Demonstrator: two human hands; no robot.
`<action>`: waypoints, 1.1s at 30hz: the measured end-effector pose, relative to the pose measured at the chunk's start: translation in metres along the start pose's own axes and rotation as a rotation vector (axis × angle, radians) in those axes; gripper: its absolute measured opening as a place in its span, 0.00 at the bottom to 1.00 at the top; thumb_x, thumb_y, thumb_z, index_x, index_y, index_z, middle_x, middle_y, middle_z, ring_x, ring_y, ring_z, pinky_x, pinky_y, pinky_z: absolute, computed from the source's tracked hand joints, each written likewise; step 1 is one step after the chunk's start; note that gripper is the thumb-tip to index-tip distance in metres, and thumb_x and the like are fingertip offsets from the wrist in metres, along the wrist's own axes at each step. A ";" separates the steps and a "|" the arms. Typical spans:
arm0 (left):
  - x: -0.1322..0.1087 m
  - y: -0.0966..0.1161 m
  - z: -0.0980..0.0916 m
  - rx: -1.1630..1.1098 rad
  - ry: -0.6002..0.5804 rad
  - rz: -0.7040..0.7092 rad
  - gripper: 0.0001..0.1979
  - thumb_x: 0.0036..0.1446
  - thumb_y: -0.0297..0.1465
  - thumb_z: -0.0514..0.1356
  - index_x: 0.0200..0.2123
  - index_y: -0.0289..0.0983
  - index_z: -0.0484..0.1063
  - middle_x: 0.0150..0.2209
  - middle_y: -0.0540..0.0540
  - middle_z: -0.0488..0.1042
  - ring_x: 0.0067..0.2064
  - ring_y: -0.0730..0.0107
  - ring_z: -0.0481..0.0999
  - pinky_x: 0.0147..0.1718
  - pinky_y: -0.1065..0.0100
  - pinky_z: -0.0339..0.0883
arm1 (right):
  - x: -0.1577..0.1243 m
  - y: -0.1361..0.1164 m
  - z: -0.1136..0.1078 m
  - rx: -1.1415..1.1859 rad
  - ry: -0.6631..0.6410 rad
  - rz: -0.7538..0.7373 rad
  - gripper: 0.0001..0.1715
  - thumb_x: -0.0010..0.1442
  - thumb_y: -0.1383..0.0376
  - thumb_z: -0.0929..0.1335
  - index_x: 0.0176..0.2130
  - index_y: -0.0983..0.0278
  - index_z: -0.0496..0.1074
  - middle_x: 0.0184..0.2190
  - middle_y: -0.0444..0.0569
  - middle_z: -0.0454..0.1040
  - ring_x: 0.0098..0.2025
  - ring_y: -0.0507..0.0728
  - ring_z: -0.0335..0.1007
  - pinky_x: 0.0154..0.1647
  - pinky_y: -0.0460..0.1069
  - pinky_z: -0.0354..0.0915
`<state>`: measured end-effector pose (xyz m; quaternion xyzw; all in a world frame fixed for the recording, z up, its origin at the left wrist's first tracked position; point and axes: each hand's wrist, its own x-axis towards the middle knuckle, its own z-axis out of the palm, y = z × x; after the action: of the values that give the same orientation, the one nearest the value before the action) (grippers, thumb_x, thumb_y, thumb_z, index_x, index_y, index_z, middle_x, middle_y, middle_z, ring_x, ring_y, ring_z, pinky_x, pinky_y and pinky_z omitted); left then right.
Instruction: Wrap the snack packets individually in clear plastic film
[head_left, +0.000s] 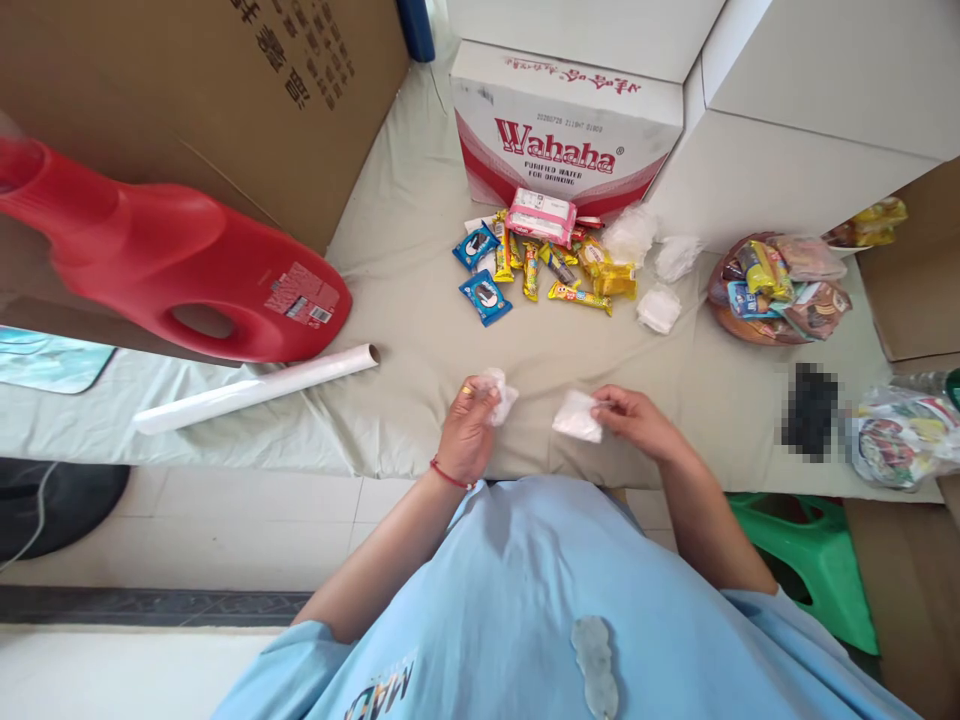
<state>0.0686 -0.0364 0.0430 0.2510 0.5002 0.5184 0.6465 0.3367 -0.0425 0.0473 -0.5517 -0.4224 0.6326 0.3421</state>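
Note:
My left hand [468,432], with a red string at the wrist, is closed round a crumpled white plastic bag [501,392]. My right hand [637,418] pinches a flatter white plastic bag [576,417] by its edge. Both hands hover just above the near edge of a grey-green cloth [420,330]. Farther back on the cloth lies a pile of small snack packets [540,265], blue, yellow and pink, with several more crumpled white bags [660,280] to its right.
A red detergent jug [187,270] lies on its side at the left, a white paper roll [255,390] in front of it. A Wahaha water carton [562,130] stands behind the snacks. A bowl of snacks [776,290] sits right; a green stool [817,560] below.

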 end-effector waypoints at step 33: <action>0.030 0.020 -0.023 0.777 -0.413 0.118 0.01 0.47 0.31 0.66 0.27 0.41 0.78 0.31 0.48 0.76 0.31 0.67 0.73 0.34 0.67 0.67 | 0.026 -0.014 0.033 -0.338 -0.136 -0.229 0.06 0.59 0.60 0.75 0.34 0.60 0.80 0.32 0.46 0.75 0.34 0.54 0.67 0.36 0.48 0.63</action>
<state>0.0382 -0.0061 0.0393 0.6019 0.5033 0.2669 0.5596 0.2995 -0.0185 0.0510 -0.5057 -0.6044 0.5455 0.2852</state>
